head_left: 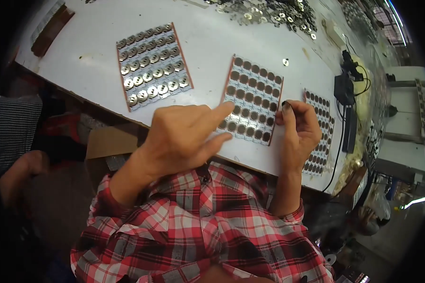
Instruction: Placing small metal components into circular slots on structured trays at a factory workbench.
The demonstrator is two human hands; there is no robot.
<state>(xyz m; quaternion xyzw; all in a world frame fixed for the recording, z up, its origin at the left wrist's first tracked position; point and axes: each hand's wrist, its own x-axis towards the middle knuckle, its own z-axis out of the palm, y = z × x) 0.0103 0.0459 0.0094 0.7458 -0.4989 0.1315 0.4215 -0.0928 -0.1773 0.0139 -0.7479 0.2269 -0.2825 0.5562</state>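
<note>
A circuit board panel (248, 96) with rows of dark round discs and reddish side rails lies on the white table in front of me. My left hand (186, 134) reaches over its left edge, index finger and thumb stretched apart, the index fingertip at one of the discs. I see nothing held in it. By the panel's right edge, my right hand (298, 127) has its thumb and fingers pinched together; what they hold, if anything, is too small to name. To the left lies another panel (152, 65), covered with shiny silver metal pieces.
More panels with dark discs (318, 137) lie at the right. A heap of small metal parts (278, 14) spreads along the far side, with one loose piece (286, 62) nearer. Black adapters (344, 89) and cables lie at the right edge. Another person's hand (33, 162) shows at left.
</note>
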